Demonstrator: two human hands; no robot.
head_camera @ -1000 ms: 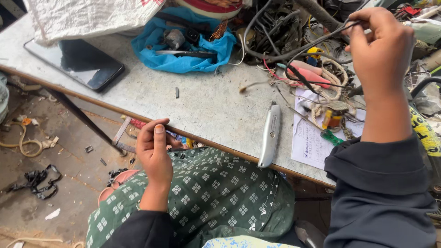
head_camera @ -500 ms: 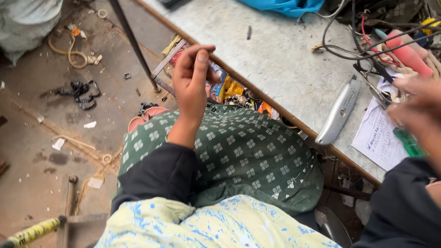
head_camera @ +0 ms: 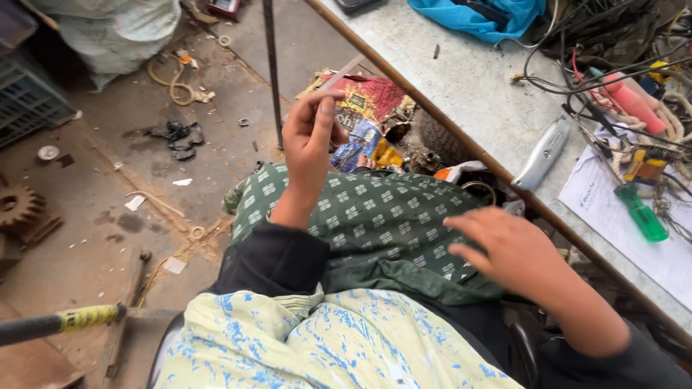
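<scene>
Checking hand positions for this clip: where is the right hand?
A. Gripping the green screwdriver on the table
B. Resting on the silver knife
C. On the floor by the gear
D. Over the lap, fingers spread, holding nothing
D: the right hand is open above the green patterned cloth on the lap, off the table, holding nothing.

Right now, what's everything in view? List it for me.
workbench: one, grey, upper right
box cutter: one, silver, on the bench near its edge
screwdriver: one, green handle, on the paper sheet
cloth: one, blue, bench top edge
wires: a tangle, black and red, far right of the bench
gear: one, rusty, floor at left
sack: one, pale, floor top left
left hand: raised, fingertips pinched; anything held is too small to see
right hand: open, blurred, above the lap
</scene>
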